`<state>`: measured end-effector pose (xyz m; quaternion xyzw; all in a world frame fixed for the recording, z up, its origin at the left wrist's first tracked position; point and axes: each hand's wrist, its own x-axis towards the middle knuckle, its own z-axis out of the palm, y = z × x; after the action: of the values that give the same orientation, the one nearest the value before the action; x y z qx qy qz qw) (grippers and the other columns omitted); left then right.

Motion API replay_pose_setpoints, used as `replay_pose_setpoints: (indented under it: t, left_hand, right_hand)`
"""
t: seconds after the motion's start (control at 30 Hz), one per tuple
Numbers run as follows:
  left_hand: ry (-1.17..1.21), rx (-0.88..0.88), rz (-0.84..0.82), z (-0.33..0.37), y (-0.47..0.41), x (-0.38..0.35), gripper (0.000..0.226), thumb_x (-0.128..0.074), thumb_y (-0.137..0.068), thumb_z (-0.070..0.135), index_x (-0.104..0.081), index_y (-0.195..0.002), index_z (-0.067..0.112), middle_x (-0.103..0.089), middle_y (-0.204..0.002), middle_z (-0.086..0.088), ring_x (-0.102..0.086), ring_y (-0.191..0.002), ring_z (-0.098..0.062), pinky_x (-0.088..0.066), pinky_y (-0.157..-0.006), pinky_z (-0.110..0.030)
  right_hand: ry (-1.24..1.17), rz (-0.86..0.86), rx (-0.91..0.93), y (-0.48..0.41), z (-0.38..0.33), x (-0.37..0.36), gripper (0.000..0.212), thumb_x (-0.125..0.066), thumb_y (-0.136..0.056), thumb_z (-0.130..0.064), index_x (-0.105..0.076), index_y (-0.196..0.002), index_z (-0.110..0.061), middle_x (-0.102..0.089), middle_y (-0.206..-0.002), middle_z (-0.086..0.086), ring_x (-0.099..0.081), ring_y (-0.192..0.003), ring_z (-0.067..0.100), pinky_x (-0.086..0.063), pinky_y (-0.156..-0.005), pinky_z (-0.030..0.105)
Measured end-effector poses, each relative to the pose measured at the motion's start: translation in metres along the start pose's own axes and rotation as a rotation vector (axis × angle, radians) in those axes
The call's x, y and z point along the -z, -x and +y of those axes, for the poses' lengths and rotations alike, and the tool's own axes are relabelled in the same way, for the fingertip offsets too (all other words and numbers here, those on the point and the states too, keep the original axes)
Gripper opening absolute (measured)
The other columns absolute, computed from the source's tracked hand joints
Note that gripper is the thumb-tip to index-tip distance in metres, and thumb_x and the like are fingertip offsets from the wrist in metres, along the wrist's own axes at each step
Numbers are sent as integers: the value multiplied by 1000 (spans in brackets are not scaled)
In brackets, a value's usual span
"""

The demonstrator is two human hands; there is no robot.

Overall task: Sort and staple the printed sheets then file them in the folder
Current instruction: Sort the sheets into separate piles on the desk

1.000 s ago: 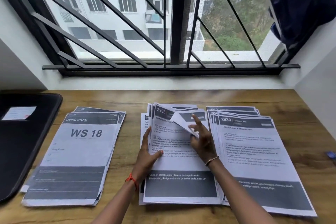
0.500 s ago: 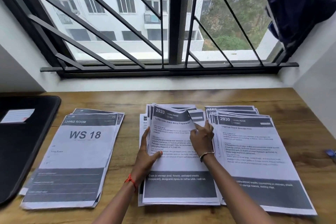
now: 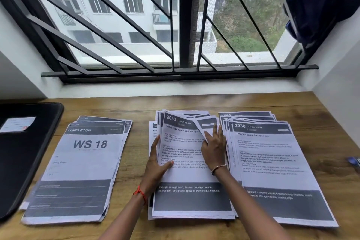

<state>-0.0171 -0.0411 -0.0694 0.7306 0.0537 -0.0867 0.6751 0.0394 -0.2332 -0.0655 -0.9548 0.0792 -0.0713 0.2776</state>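
- Looking down on a wooden bench (image 3: pixel 136 107) beneath a barred window.
- Judged to be mid-sorting: leafing through the middle pile (image 3: pixel 187 197) of printed sheets, top page headed "2933".
- Pressing the left hand (image 3: pixel 157 163) flat on that pile's left edge, fingers straight, gripping nothing.
- Pinching the turned-up top-right corner (image 3: pixel 204 124) of the top page between thumb and fingers of the right hand (image 3: pixel 214 150).
- Next, most likely: peeling that page free without dragging those beneath, checking the header uncovered, then laying the page on its matching pile.
- Counted: three piles in a row. Left pile (image 3: pixel 81 161) headed "WS 18", set apart from the middle pile; right pile (image 3: pixel 272 161) headed "2930", edges meeting the middle pile. Sheets within each pile too overlapped to count.
- One black folder (image 3: pixel 23 161) lying flat at the left edge, just beside the left pile, bearing one pale label (image 3: pixel 17 124).
- One small blue object (image 3: pixel 353 161) at the right edge, too blurred to name; possibly the stapler.
- Nothing visibly stapled or filed yet.
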Motion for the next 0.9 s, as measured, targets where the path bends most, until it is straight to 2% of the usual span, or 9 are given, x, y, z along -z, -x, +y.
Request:
replay_pose_setpoints:
  t: [0.1, 0.27, 0.53, 0.6, 0.67, 0.73, 0.8, 0.9]
  left_hand:
    - [1, -1, 1, 1, 1, 0, 89, -71, -68, 16, -24, -135, 53, -39, -139, 19, -49, -120, -2, -46, -100, -33]
    - [-9, -22, 3, 1, 1, 1, 90, -71, -68, 15, -25, -135, 54, -36, -146, 9, -50, -122, -7, -46, -100, -32]
    - [-7, -29, -5, 2, 1, 0, 89, -71, -69, 16, -25, -133, 57, -38, -145, 6, -50, -122, -11, -46, -101, -42]
    - [4, -28, -6, 2, 1, 0, 90, -73, -68, 18, -25, -134, 56, -39, -144, 6, -52, -121, -10, -47, -100, -42]
    - [13, -27, -11, 2, 2, 1, 91, -75, -65, 23, -25, -134, 56, -39, -145, 6, -52, -121, -10, -47, -99, -41]
    - [14, -22, -12, 1, 2, 0, 91, -74, -66, 22, -24, -135, 55, -39, -145, 5, -53, -119, -10, -49, -97, -37]
    - [11, -26, -11, 1, 2, 0, 92, -74, -66, 21, -25, -136, 54, -38, -145, 6, -53, -119, -9, -49, -96, -35]
    - [6, -34, -6, 1, 2, 1, 92, -74, -65, 23, -25, -136, 55, -37, -147, 6, -51, -123, -10, -47, -100, -34]
  right_hand:
    - [-9, -33, -11, 2, 0, -1, 44, -46, -86, -1, -54, -129, -9, -25, -151, 19, -20, -143, 30, -13, -115, 46]
    - [-78, -44, -127, -2, 1, 5, 41, -46, -89, -6, -56, -128, -12, -12, -153, 25, -9, -144, 33, -15, -116, 44]
    - [-122, -86, -124, -1, 2, 9, 40, -43, -91, -6, -53, -130, -10, -10, -154, 21, -7, -145, 30, -10, -119, 40]
    - [-168, -102, -149, -3, 4, 8, 42, -43, -91, -6, -48, -133, -6, -17, -152, 22, -16, -143, 31, -16, -118, 40]
    - [-272, -79, -220, -6, 7, 8, 45, -47, -89, -7, -46, -133, 1, -35, -145, 23, -33, -137, 33, -29, -114, 39]
    - [-349, -23, -270, -7, 11, 11, 43, -53, -87, -6, -50, -129, 4, -46, -139, 20, -43, -130, 32, -34, -109, 30]
    - [-373, 2, -281, -8, 13, 14, 44, -57, -86, -6, -51, -128, 4, -46, -139, 18, -43, -130, 30, -32, -108, 28]
    - [-385, 8, -244, -8, 14, 13, 44, -58, -85, -7, -52, -128, 2, -47, -139, 18, -44, -130, 31, -37, -109, 36]
